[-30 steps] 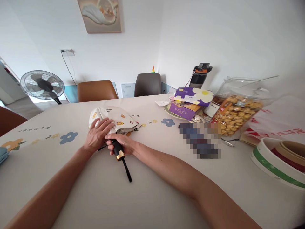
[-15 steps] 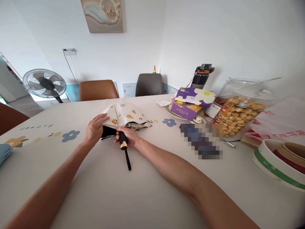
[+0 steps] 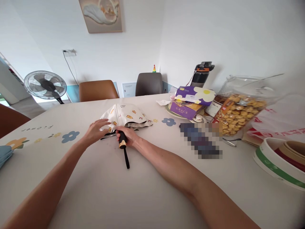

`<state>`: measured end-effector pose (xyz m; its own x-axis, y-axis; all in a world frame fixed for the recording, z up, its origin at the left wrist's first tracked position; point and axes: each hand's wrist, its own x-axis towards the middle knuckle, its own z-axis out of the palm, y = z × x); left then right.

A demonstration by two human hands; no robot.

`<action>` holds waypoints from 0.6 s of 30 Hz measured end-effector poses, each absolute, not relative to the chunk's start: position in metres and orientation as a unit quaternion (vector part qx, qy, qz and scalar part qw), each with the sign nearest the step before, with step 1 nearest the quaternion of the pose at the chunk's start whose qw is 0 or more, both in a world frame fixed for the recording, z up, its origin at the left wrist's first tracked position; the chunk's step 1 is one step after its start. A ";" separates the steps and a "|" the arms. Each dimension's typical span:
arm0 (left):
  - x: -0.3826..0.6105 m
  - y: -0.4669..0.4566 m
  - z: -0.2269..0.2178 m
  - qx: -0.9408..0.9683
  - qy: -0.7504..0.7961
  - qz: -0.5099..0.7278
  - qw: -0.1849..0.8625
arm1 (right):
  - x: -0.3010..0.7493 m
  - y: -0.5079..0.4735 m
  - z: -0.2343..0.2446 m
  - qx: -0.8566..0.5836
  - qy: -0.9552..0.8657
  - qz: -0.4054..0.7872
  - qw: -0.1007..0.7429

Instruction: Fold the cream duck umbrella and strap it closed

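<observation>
A folding umbrella (image 3: 126,114) lies on the table, its cream canopy loosely gathered and printed with small orange figures. Its black handle (image 3: 123,139) has a gold band near the end, and a black wrist strap (image 3: 126,158) trails from it toward me. My right hand (image 3: 126,135) is wrapped round the handle close to the canopy's edge. At the canopy's left side is my left hand (image 3: 96,129), fingers apart and slightly curved; whether the fingertips touch the fabric I cannot tell.
To the right are purple tissue packs (image 3: 194,96), a black bottle (image 3: 202,73), a clear jar of snacks (image 3: 238,111), a plastic bag (image 3: 281,119) and tape rolls (image 3: 274,159). Something pixelated (image 3: 201,141) lies nearer. Blue fabric (image 3: 5,154) sits at the left edge. Chairs (image 3: 98,90) stand behind.
My left hand has lifted off the canopy and its fingers have spread. The canopy's left side now hangs lower, covering the dark underside. My right hand still grips the handle.
</observation>
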<state>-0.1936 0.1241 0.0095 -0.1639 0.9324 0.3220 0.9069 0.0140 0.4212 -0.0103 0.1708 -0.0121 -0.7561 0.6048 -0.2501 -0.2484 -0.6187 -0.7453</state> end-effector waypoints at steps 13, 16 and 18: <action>-0.114 0.155 0.030 0.693 0.650 0.309 -0.027 | -0.032 0.179 -0.016 -0.264 -0.373 0.836 0.304; -0.110 0.165 0.037 0.705 0.655 0.264 -0.070 | -0.030 0.176 -0.011 -0.268 -0.381 0.832 0.303; -0.107 0.173 0.041 0.711 0.652 0.238 -0.115 | -0.029 0.175 -0.008 -0.272 -0.382 0.830 0.301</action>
<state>-0.1074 0.1730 0.0409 0.0374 0.8720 0.4882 0.9812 -0.1247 0.1476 -0.0293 0.1748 -0.0085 -0.6713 0.7076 -0.2207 -0.2920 -0.5262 -0.7986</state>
